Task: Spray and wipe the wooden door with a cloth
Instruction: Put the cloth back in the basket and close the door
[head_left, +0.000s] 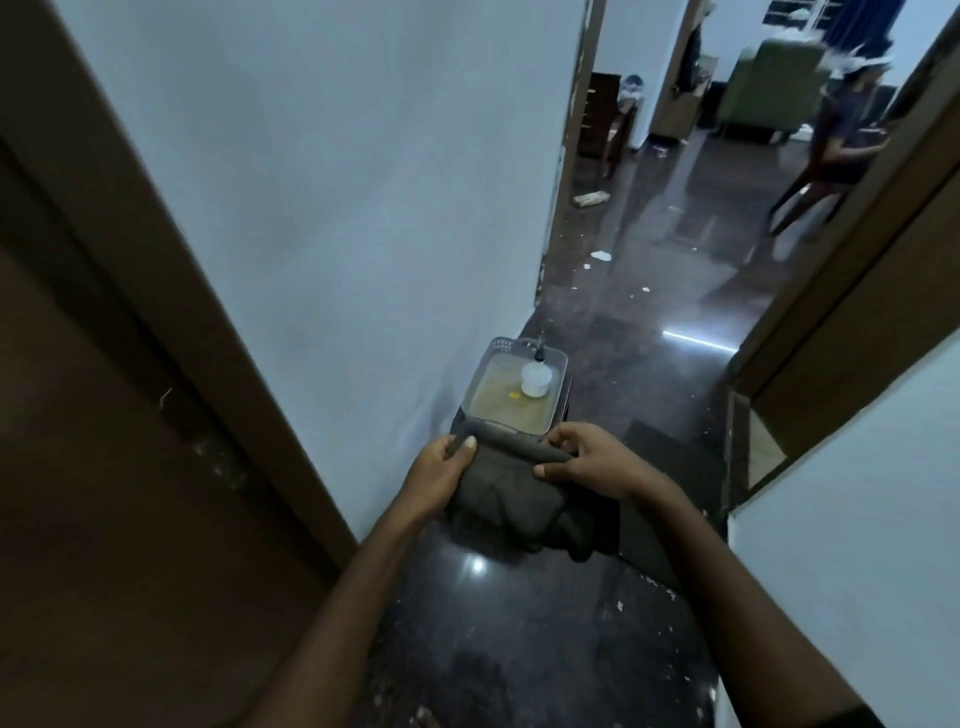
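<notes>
Dark glossy hallway floor (519, 649) lies below as my left hand (441, 473) and right hand (597, 462) grip the dark cloth (509, 499) near me; I should fold it flat, spray bottle (536, 376) just beyond in its basin (493, 410), wooden door (78, 415) left.

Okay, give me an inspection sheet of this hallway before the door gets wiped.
Surface: dark glossy floor, speckled with white bits.
Job's things: dark cloth held in both hands; white spray bottle standing in a grey basket; wooden door at left.
Clutter: paper scraps down the hall.
Grips: left hand and right hand both closed on the cloth.
Cables: nothing seen.
Surroundings: white wall; another person seated beyond.
</notes>
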